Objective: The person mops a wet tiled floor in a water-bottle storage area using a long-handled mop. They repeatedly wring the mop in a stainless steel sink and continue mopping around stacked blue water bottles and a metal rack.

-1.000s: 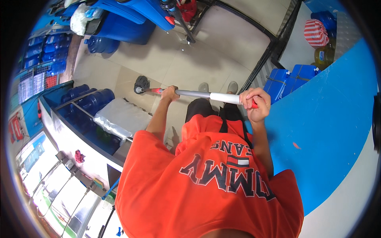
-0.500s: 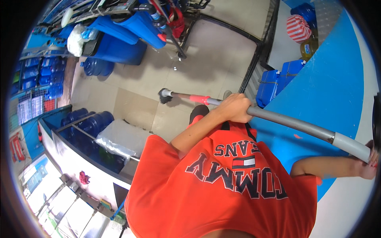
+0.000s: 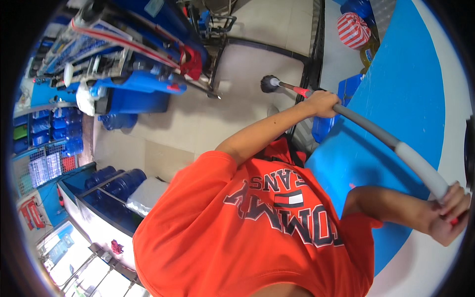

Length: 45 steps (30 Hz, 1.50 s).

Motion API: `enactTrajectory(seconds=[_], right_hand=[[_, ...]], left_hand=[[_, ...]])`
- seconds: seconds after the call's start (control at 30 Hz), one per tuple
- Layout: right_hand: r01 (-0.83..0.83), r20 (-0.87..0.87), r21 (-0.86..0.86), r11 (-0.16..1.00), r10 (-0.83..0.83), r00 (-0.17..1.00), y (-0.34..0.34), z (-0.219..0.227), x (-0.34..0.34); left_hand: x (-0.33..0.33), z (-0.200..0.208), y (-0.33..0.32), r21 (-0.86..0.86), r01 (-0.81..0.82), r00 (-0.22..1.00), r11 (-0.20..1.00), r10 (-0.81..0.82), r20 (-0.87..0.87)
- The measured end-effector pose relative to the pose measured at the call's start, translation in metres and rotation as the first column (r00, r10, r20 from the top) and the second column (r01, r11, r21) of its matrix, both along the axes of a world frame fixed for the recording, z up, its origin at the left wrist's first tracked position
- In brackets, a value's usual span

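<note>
A long-handled brush [image 3: 368,123] with a grey pole, a red collar and a round dark bristly head [image 3: 269,84] slants across in front of me. My left hand [image 3: 324,104] is wrapped round the pole just behind the red collar. At the far right, my right hand [image 3: 451,210] grips the thick pale end of the pole. The brush head is over the dark-framed floor area [image 3: 247,64]; I cannot tell whether it touches the floor.
Blue containers [image 3: 319,129] stand near the pole, beside the blue-and-white wall [image 3: 396,163]. A striped bundle [image 3: 354,30] lies beyond them. Left of the pale tiled floor [image 3: 198,119] are a blue bin [image 3: 136,101], large water bottles [image 3: 116,121] and a low counter [image 3: 94,208].
The brush head has swung away from me and to the right, over the framed area. My left hand has moved up and right with it; my right hand is slightly lower.
</note>
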State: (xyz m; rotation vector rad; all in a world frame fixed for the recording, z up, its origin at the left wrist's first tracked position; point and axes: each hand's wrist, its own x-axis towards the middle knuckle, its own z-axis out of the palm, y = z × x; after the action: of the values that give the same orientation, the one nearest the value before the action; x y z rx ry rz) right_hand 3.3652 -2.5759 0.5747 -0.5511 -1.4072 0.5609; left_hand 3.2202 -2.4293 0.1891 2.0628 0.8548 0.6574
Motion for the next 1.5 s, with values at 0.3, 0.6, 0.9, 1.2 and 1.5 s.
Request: enactTrajectory(seconds=[0.3,0.6,0.9,1.2,1.5], right_hand=[[-0.160,0.290,0.059,0.985,0.137,0.947,0.097,-0.153,-0.060],[0.160,0.057,0.010,0.987,-0.160,0.985,0.139,-0.150,-0.045],[0.509,0.109,-0.138,0.849,-0.498,0.860,0.182,-0.158,-0.046],[0.518,-0.155,-0.259,0.815,-0.564,0.811,0.191,-0.164,0.025],[0.542,-0.228,-0.435,0.719,-0.671,0.706,0.264,-0.202,-0.012]], left_hand=[[-0.004,-0.128,0.099,-0.110,-0.117,0.984,0.987,0.100,-0.149],[0.047,-0.099,0.151,-0.145,-0.165,0.962,0.976,0.127,-0.243],[0.058,-0.105,0.247,-0.139,0.261,0.799,0.955,-0.295,-0.525],[0.038,-0.107,0.294,-0.146,0.433,0.765,0.889,-0.448,-0.463],[-0.073,-0.168,0.319,-0.034,0.231,0.937,0.972,-0.232,-0.263]])
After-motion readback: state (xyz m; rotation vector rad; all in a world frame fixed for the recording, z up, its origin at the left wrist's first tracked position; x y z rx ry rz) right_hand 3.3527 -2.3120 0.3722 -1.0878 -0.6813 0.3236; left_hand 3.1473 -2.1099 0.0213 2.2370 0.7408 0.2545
